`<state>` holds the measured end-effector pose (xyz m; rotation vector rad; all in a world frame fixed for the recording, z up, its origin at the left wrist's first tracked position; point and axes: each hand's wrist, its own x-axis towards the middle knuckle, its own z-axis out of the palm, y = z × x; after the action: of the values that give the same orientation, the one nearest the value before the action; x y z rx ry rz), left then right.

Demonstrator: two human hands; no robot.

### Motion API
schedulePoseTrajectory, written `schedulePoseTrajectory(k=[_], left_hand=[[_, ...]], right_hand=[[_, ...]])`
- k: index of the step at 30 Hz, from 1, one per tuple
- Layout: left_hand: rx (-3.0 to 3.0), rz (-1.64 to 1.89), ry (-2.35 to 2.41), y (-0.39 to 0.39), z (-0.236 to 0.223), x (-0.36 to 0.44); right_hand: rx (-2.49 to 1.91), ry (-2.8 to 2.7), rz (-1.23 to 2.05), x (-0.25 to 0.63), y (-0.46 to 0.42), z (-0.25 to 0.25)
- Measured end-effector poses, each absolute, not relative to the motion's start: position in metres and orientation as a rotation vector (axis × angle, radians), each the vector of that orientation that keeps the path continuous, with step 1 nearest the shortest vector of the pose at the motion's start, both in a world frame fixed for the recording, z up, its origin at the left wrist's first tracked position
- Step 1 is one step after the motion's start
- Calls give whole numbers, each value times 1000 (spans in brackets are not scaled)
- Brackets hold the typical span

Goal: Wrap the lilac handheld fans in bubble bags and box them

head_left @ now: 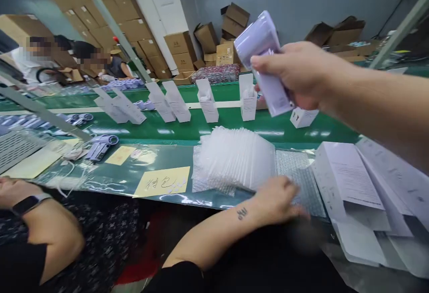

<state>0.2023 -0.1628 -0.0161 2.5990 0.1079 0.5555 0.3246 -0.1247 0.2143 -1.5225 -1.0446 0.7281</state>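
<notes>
My right hand is raised above the green conveyor, its fingers wrapped round a lavender plastic device with a glossy, rounded body. The device is tilted, and my palm and fingers hide part of it. Lower down, my left hand is at the front edge of the bench, beside the bubble-wrap sheets. Its fingers are partly hidden and blurred, so its grip does not show. A fanned stack of white translucent pouches lies just beyond my left hand.
Several upright white boxes stand along the green conveyor. Flattened white cartons lean at the right. A handwritten yellow note and more lavender devices lie leftward. A co-worker's arm is at the left; cardboard boxes stand behind.
</notes>
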Motion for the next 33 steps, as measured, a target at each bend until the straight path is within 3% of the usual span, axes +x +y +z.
schedulePoseTrajectory(k=[4,9,14,18,24,29,33], left_hand=[[2958,57,-79,-192,-77,218],[2980,-7,5,-176,-73,224],[2791,379,449,-160,-42,228],[2572,870,365,-156,-14,213],[2704,1139,11,-166,14,175],[2518,1397,287,-183,28,155],[2549,1553,411,-223,5,135]], right_hand=[[-1611,-795,855,341,-178,225],[-1639,-649,1174,341,-275,172],[-1453,-413,1304,311,-365,97],[-1252,-275,1353,283,-371,60],[-1046,-362,1371,287,-335,30],[-1051,-392,1413,277,-332,17],[-1160,-421,1437,268,-340,4]])
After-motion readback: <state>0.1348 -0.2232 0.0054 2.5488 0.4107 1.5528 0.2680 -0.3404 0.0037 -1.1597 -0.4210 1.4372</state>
